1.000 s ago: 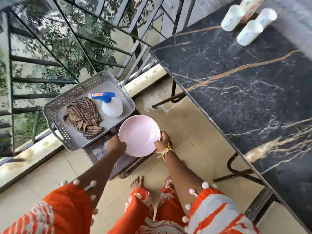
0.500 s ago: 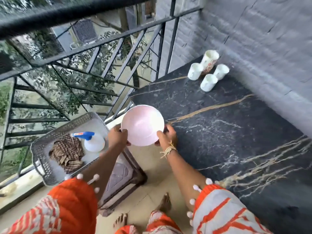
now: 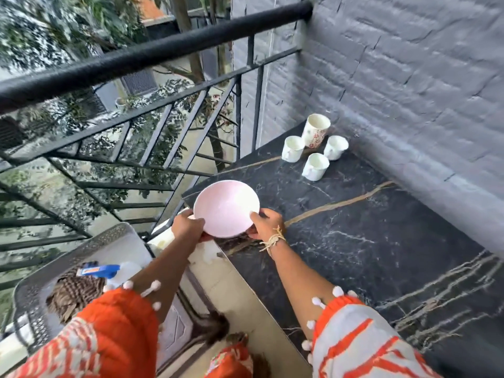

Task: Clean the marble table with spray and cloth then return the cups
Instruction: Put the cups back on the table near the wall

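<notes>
Both hands, left (image 3: 188, 226) and right (image 3: 266, 225), fingers curled on the bowl (image 3: 226, 208) rim over the worktop (image 3: 368, 241) corner, should lower it level, short of the cups (image 3: 315, 167).

Soft, even daylight reaches the balcony from beyond the railing (image 3: 152, 58); shadows stay faint. Wide-angle distortion bends the rail and grey wall (image 3: 409, 77), motion blur smears foliage and frame edges, and the worktop (image 3: 381, 241) gives a dull sheen.
</notes>
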The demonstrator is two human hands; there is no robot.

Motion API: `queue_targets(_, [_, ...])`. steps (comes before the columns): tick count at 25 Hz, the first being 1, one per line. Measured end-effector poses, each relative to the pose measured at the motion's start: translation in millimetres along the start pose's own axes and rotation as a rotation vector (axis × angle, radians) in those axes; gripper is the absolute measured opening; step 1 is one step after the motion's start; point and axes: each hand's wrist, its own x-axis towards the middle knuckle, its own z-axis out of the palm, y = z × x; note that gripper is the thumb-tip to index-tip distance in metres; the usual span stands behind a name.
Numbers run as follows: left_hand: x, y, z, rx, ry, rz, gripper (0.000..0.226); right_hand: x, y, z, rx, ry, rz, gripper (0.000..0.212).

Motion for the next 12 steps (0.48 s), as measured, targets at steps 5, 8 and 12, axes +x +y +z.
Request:
queue_targets(5, [14,22,18,0.073,-0.069,0.01,0.043,29,3,1,0.071,-0.007,0.099,0.012])
queue_targets(8, [26,25,25,0.13,-0.051,0.004,0.048,37,3,2,0.097,0.001,0.156,0.027])
queue_targets(12, [34,26,30,0.179,-0.045,0.013,0.049,45,6,0,0.096,0.025,0.171,0.033])
